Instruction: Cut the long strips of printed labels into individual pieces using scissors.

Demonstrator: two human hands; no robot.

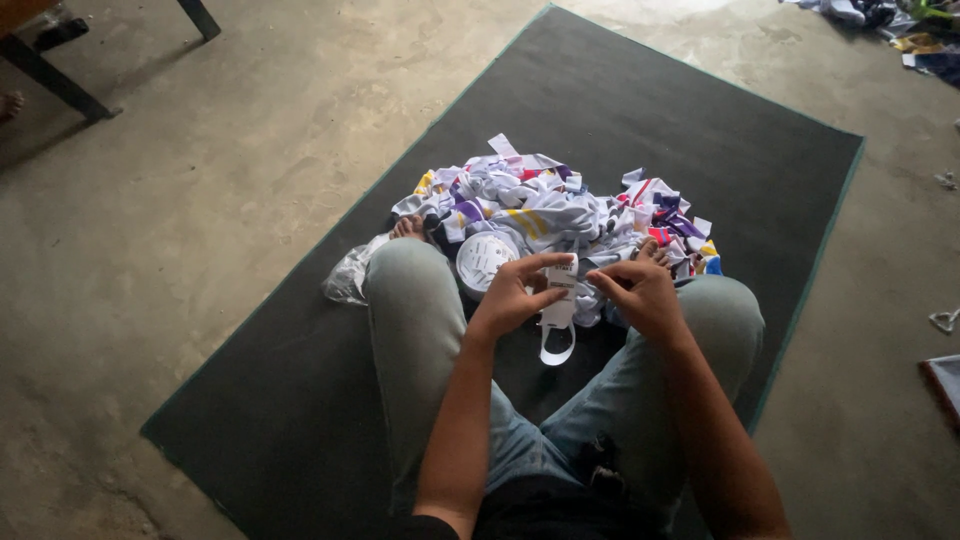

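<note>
I sit cross-legged on a dark mat (pixel 650 110), knees in light jeans. My left hand (pixel 515 295) pinches a small white tag (pixel 561 280) whose white strip hangs down in a loop (pixel 556 345). My right hand (pixel 640 290) is right beside it, fingers curled toward the tag's upper edge. Just past my hands lies a round white roll of tape or ribbon (pixel 485 260). Behind it spreads a pile of small white cloth pieces with purple, yellow and red stripes (pixel 560 210).
A crumpled clear plastic bag (pixel 348 278) lies by my left knee. Bare concrete floor (pixel 180 230) surrounds the mat. Dark furniture legs (pixel 55 80) stand at the top left. More cloth scraps (pixel 900 20) lie at the top right, and a flat object's edge (pixel 945 385) at the right.
</note>
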